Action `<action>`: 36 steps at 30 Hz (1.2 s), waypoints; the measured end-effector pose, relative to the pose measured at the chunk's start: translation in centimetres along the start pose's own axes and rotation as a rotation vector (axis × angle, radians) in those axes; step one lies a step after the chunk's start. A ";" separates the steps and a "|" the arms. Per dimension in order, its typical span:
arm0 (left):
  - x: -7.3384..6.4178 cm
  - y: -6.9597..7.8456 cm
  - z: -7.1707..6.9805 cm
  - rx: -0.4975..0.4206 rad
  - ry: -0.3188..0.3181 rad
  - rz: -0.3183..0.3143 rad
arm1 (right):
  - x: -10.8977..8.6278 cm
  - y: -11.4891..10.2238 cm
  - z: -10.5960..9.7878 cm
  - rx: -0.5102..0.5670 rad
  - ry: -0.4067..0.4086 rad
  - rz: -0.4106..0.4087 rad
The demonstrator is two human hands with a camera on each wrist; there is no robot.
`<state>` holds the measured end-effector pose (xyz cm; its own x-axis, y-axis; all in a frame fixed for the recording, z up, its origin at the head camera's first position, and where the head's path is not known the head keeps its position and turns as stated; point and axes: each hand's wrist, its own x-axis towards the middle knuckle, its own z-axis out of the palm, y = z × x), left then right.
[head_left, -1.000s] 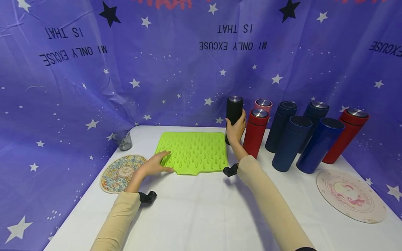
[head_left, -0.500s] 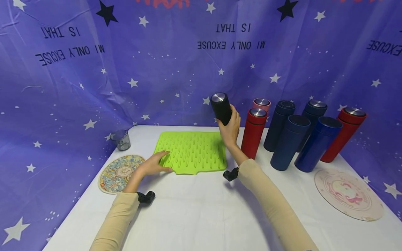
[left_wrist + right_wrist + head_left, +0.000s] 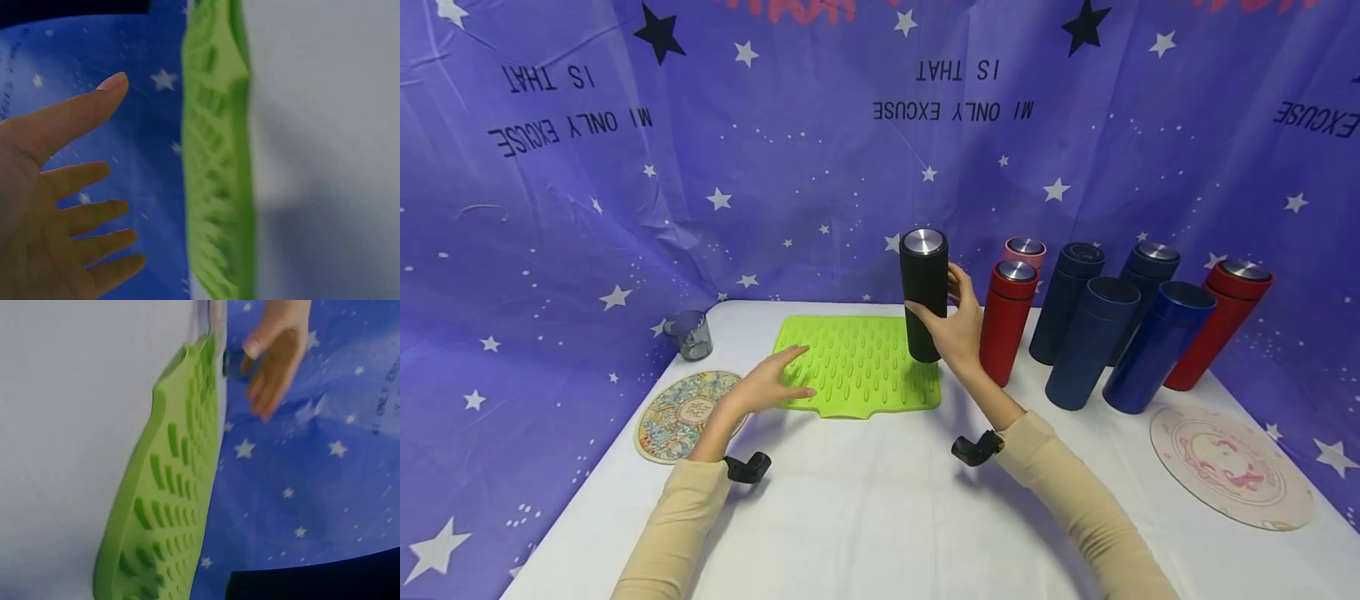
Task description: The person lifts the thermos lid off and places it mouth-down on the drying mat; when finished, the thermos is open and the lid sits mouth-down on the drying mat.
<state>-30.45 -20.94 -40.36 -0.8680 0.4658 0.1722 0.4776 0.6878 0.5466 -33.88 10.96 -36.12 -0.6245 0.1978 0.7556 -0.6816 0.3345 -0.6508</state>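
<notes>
My right hand [image 3: 958, 329] holds a black thermos bottle [image 3: 924, 292] with a silver-topped lid, thumb across its front and fingers at its right side. It stands upright at the right part of a green ridged mat [image 3: 850, 367]. In the right wrist view only a dark part of the bottle [image 3: 325, 581] shows in the lower corner. My left hand [image 3: 767, 383] is at the mat's left edge, fingers and thumb spread and holding nothing. The left wrist view shows those fingers [image 3: 94, 212] spread beside the mat [image 3: 215, 156].
Right of the mat stand a red thermos [image 3: 1009, 325], a pink one [image 3: 1026, 250] behind it, several dark blue ones [image 3: 1088, 346] and another red one [image 3: 1221, 321]. A round pink mat [image 3: 1232, 468] lies front right. At left are a patterned round mat [image 3: 688, 417] and a grey glass [image 3: 691, 335].
My right hand has lifted the black thermos from beside the mat's right edge, tilted it on the way and brought it leftward, upright, to the mat. The left hand has barely moved.
</notes>
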 end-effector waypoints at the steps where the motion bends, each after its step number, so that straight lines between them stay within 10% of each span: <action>1: 0.1 0.7 -0.1 -0.002 0.011 0.012 | -0.3 -0.3 -0.4 0.009 -0.010 0.013; 11: 1.2 10.2 -2.0 -0.003 0.169 0.216 | -2.8 -5.8 -4.8 -0.022 -0.096 0.004; 18: 0.9 15.0 -2.1 -0.046 0.316 0.435 | -4.0 -5.0 -7.1 -0.088 -0.183 -0.035; 36: 1.1 17.1 -0.4 -0.051 0.281 0.665 | -4.1 -7.3 -9.4 -0.412 -0.410 -0.470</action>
<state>-23.32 -8.88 -30.46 -0.4014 0.6110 0.6823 0.9158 0.2788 0.2891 -22.75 16.33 -33.72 -0.4496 -0.3833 0.8068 -0.7637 0.6334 -0.1247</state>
